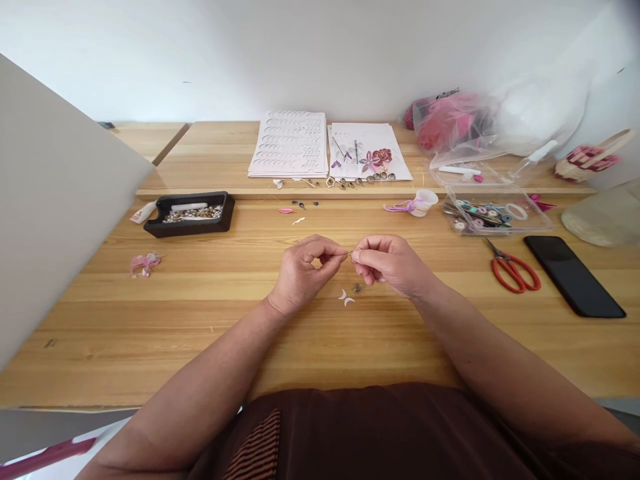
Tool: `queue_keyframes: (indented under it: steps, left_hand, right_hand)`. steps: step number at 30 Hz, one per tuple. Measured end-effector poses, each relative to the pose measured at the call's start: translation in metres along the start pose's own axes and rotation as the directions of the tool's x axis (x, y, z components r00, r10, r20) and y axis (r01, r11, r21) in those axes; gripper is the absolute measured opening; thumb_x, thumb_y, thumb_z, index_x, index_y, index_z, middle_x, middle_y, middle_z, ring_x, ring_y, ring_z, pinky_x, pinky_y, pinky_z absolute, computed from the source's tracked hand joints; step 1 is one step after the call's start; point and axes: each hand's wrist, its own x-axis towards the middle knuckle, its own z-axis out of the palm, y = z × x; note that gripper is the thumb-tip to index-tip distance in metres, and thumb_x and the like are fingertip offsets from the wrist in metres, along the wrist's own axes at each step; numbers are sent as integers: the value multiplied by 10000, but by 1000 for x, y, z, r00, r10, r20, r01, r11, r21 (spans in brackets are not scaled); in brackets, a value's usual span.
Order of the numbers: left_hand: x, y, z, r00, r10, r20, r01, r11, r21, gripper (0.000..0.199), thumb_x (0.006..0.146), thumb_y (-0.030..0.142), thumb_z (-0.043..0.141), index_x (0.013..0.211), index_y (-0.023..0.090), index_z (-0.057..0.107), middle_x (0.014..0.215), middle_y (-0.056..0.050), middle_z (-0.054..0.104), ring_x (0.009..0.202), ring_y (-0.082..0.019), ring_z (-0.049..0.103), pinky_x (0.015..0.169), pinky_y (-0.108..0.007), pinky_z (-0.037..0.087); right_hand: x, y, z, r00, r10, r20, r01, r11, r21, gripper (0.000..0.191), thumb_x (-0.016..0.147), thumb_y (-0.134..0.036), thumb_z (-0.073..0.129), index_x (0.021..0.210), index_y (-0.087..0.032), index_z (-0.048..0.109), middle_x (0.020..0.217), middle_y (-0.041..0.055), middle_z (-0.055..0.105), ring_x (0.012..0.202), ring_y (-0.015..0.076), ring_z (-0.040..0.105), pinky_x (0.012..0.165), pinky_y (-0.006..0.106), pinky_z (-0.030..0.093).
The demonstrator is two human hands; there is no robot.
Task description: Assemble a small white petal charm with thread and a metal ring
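My left hand and my right hand meet fingertip to fingertip above the wooden table. Each is closed in a pinch of thumb and forefinger. A tiny thin thing shows between the two pinches, too small to name. Just below my hands lie two white crescent-shaped pieces and a small round metallic piece. Farther off, beyond my left hand, are a pink leaf-shaped piece and a thin white strip.
A black tray of beads stands left. Right are red-handled scissors, a black phone and a clear box of spools. Papers with crescent shapes and flower pieces lie on the raised back ledge.
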Motion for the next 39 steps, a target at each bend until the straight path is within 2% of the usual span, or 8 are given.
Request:
queue_keyframes:
  steps: [6, 11, 20, 25, 29, 39]
  left_hand:
    - [1, 1, 0, 1000, 21, 0, -21, 1000, -12, 85, 850, 128, 686, 811, 174, 747, 810, -50, 759, 672, -113, 656, 595, -220, 527]
    - [0, 2, 0, 999, 44, 3, -44, 999, -13, 94, 840, 103, 680, 815, 169, 743, 817, -52, 757, 689, -114, 665, 603, -217, 527]
    - [-2, 2, 2, 997, 80, -8, -80, 995, 53, 115, 810, 57, 655, 789, 161, 699, 788, -34, 736, 665, -103, 645, 589, -208, 513]
    - [-4, 3, 5, 989, 134, -61, -124, 982, 141, 143, 798, 25, 631, 782, 161, 673, 774, -22, 716, 666, -97, 632, 599, -201, 511]
    - [-5, 2, 6, 983, 176, -53, -163, 968, 189, 167, 784, 3, 616, 779, 166, 653, 772, -14, 704, 696, -104, 642, 622, -204, 518]
    - [-9, 0, 6, 990, 142, 18, -142, 964, 225, 157, 801, 18, 594, 786, 173, 617, 767, -5, 658, 679, -104, 591, 609, -210, 481]
  right_hand:
    - [-1, -5, 1, 994, 110, 11, -111, 991, 74, 188, 676, -292, 699, 595, -176, 577, 516, -29, 579, 372, 65, 474, 365, 194, 244]
    - [-3, -8, 2, 991, 133, 13, -133, 987, 93, 199, 643, -295, 712, 586, -173, 565, 510, -29, 577, 367, 61, 465, 366, 185, 234]
    - [-2, -6, 3, 996, 87, 11, -88, 994, 68, 184, 648, -267, 702, 585, -176, 556, 507, -34, 565, 383, 60, 456, 378, 183, 274]
    - [-2, -4, 10, 994, 85, -65, -79, 993, 92, 156, 628, -263, 684, 595, -176, 557, 512, -33, 569, 402, 61, 463, 381, 180, 300]
    - [0, 1, 13, 993, 53, -105, -44, 995, 92, 149, 628, -241, 673, 587, -184, 542, 488, -47, 543, 411, 62, 454, 395, 186, 334]
    - [0, 4, 9, 994, -39, -98, 30, 995, -96, 109, 638, -191, 580, 558, -198, 506, 481, -48, 532, 406, 80, 450, 423, 227, 348]
